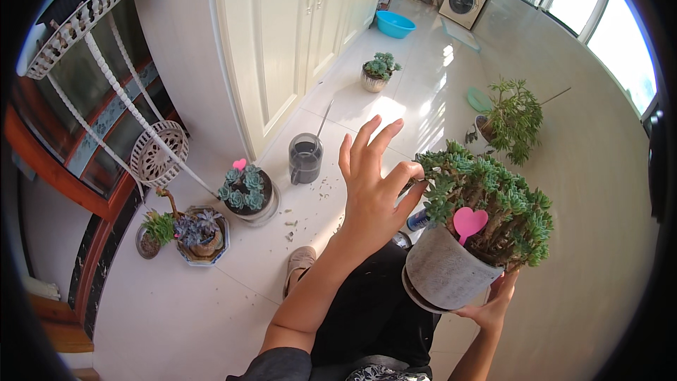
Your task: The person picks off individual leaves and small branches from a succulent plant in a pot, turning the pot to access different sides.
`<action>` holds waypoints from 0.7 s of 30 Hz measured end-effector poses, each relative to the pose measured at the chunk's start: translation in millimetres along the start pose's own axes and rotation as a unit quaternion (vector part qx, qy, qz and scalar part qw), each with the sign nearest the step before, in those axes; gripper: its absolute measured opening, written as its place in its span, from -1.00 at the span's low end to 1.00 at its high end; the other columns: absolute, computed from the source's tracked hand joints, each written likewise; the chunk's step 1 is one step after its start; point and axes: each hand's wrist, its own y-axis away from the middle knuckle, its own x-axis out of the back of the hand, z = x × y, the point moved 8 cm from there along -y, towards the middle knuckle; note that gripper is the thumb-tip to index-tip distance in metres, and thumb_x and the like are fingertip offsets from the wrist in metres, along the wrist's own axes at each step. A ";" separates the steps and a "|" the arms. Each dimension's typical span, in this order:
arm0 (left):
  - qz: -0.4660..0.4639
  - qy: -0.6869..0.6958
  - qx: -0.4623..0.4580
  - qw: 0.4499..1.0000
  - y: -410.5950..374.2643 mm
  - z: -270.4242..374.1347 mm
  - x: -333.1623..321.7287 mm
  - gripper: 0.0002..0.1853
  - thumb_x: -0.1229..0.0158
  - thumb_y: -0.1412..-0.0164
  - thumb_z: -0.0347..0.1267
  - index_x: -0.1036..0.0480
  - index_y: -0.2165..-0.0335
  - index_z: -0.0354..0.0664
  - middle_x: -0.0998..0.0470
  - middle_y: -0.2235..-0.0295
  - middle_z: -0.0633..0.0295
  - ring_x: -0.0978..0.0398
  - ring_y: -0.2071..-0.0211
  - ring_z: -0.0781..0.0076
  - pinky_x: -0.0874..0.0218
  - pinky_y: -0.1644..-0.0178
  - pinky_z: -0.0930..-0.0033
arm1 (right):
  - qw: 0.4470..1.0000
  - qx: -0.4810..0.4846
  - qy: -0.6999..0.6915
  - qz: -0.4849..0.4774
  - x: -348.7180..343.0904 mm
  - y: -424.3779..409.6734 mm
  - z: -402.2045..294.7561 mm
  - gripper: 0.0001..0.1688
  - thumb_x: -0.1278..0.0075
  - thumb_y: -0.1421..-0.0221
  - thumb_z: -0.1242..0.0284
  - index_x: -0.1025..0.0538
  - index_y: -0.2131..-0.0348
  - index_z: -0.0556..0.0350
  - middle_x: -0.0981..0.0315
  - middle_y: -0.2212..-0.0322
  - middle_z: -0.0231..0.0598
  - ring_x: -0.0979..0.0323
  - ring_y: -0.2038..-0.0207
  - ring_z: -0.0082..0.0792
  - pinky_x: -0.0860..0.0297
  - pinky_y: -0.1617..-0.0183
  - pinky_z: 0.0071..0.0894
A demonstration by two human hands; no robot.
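Note:
A bushy green succulent [486, 185] grows in a grey cylindrical pot [449, 270], tilted over my lap. A pink heart-shaped marker [470, 222] stands in the pot at its near rim. My right hand [494, 296] grips the pot low on its right side, with part of the fingers hidden behind it. With thumb and index finger, my left hand [373, 185] pinches the succulent's left edge; the other fingers are spread upward. What exactly lies between the fingertips is too small to tell. Below the left edge of the foliage shows a blue can [418, 220], partly hidden.
A grey transparent watering jug [305, 159] stands left, near dry leaf scraps [290, 235]. Potted succulents [248, 190] and a white plant stand [158, 153] are further left. Ahead are another potted succulent [378, 71], a blue basin [395, 25] and a leafy plant [513, 116].

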 end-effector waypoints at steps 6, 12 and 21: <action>-0.003 -0.041 -0.022 0.999 -0.3 1.6 -3.0 -0.72 -0.35 0.13 -0.50 -0.43 0.41 -0.04 -0.28 -0.15 0.02 -0.11 -0.25 -0.13 0.26 -0.24 -0.39 | 1.000 -0.016 0.000 -0.003 2.0 7.6 8.7 0.88 -0.60 0.72 0.05 0.31 -0.38 0.01 -0.15 -0.15 0.08 -0.35 -0.11 -0.03 -0.41 -0.07 0.00; -0.009 0.004 -0.004 1.000 -1.6 4.3 0.0 -0.71 -0.35 0.15 -0.50 -0.42 0.40 -0.03 -0.27 -0.16 0.01 -0.08 -0.26 -0.14 0.29 -0.25 -0.41 | 0.998 -0.054 -0.008 0.010 3.2 10.0 14.1 0.91 -0.58 0.77 -0.02 0.28 -0.38 0.05 -0.15 -0.11 0.03 -0.38 -0.06 -0.10 -0.43 -0.03 -0.04; 0.007 -0.016 -0.007 1.000 -1.4 3.0 -2.7 -0.72 -0.35 0.14 -0.46 -0.41 0.41 -0.05 -0.27 -0.15 0.02 -0.08 -0.26 -0.14 0.31 -0.25 -0.42 | 0.998 -0.051 0.023 0.019 7.5 23.3 26.3 0.94 -0.58 0.83 -0.05 0.26 -0.37 0.10 -0.15 -0.06 -0.02 -0.39 -0.01 -0.17 -0.45 0.03 -0.09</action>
